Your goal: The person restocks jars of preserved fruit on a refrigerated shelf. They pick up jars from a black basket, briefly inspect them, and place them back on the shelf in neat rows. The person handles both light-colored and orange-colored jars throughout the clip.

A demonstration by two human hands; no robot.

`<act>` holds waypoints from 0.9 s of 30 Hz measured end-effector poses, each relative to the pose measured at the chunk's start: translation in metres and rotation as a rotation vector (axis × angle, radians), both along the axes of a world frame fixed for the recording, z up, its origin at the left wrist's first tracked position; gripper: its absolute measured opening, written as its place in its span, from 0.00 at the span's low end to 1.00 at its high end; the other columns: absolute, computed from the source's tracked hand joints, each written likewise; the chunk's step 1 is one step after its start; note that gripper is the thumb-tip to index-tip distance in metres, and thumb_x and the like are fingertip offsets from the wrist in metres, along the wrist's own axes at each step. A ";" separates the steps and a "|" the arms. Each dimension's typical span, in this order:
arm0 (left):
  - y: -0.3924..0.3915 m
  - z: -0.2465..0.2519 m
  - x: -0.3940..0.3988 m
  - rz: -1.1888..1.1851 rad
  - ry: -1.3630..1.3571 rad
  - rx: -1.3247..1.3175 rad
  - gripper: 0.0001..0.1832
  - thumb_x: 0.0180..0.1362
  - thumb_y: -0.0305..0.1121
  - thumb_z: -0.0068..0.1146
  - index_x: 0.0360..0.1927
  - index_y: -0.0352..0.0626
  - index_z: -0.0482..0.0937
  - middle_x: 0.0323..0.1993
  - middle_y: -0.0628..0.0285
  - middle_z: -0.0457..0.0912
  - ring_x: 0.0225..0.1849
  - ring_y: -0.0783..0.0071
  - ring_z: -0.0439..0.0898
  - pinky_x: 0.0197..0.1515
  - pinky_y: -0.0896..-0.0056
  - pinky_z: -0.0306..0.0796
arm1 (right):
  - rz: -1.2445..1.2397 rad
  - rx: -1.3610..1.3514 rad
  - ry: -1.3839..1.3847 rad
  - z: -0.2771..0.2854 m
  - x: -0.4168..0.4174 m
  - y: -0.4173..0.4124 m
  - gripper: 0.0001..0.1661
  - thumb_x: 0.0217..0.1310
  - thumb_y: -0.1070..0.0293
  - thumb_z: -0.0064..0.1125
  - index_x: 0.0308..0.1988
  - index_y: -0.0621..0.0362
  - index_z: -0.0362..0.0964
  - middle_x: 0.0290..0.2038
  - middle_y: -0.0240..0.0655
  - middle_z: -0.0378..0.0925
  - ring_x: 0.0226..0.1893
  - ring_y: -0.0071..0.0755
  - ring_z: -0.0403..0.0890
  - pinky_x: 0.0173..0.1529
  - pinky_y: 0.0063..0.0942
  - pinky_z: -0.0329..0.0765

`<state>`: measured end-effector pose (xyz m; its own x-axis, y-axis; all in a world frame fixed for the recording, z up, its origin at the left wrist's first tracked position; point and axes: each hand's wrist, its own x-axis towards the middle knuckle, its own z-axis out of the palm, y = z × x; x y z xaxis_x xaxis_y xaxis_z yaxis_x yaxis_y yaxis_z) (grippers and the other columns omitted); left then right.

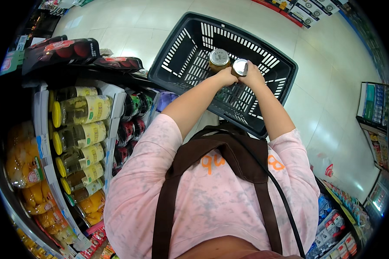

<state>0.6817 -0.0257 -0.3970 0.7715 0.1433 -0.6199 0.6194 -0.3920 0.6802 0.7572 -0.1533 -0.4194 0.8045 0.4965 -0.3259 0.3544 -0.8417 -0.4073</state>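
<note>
Both my hands reach into a dark plastic shopping basket [222, 111] with slotted walls. Between them is a jar with a silver lid [240, 67]. My right hand [253, 75] wraps its far and right side, fingers over the lid's edge. Against its near left side rests my left hand [227, 77], whose fingertips are partly hidden. A second jar with a silver lid [219, 57] and brownish contents stands upright in the basket, just left of the held one. My left hand covers part of that jar's lower side.
Shelves at left hold yellow-lidded jars [82, 111], jars of orange fruit [24, 158] and dark-red packages [63, 51]. Pale floor tiles [321, 94] surround the basket. Stacked boxes [306, 13] stand at the far right, with more shelves [376, 103] along the right. A black cable [287, 207] crosses my front.
</note>
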 end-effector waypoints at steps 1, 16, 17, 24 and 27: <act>-0.001 -0.007 0.002 0.038 -0.026 -0.038 0.38 0.46 0.30 0.61 0.61 0.31 0.59 0.53 0.49 0.72 0.53 0.61 0.72 0.50 0.69 0.67 | 0.007 0.026 -0.035 -0.007 0.000 0.001 0.55 0.33 0.58 0.72 0.62 0.55 0.51 0.55 0.46 0.65 0.52 0.47 0.72 0.52 0.37 0.73; -0.011 -0.030 0.014 0.354 -0.076 -0.448 0.25 0.43 0.19 0.53 0.49 0.37 0.68 0.46 0.60 0.75 0.49 0.68 0.71 0.49 0.66 0.63 | 0.057 -0.061 -0.090 -0.024 0.016 0.016 0.54 0.28 0.59 0.72 0.58 0.61 0.56 0.49 0.53 0.68 0.48 0.53 0.74 0.51 0.37 0.73; -0.012 -0.032 0.014 0.355 -0.088 -0.449 0.25 0.43 0.18 0.53 0.49 0.37 0.68 0.46 0.59 0.75 0.49 0.68 0.71 0.51 0.66 0.63 | 0.058 -0.084 -0.083 -0.019 0.017 0.017 0.53 0.27 0.59 0.72 0.57 0.61 0.57 0.48 0.53 0.68 0.47 0.54 0.74 0.50 0.37 0.74; -0.015 -0.044 0.012 0.401 -0.080 -0.413 0.20 0.42 0.19 0.54 0.43 0.33 0.71 0.40 0.56 0.76 0.43 0.66 0.73 0.45 0.69 0.65 | 0.107 -0.164 -0.126 -0.014 0.009 0.019 0.45 0.29 0.59 0.73 0.49 0.63 0.60 0.45 0.51 0.68 0.44 0.55 0.75 0.47 0.38 0.76; -0.016 -0.037 0.009 0.477 -0.016 -0.383 0.16 0.41 0.20 0.55 0.39 0.33 0.72 0.34 0.56 0.75 0.36 0.67 0.74 0.37 0.70 0.67 | 0.145 -0.194 -0.127 -0.006 0.004 0.021 0.45 0.29 0.58 0.74 0.48 0.63 0.60 0.45 0.49 0.67 0.45 0.52 0.75 0.47 0.37 0.76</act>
<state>0.6912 -0.0417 -0.4343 0.6871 0.2443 -0.6842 0.6546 0.2005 0.7289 0.7608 -0.1326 -0.4251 0.7698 0.5480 -0.3273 0.5152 -0.8361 -0.1884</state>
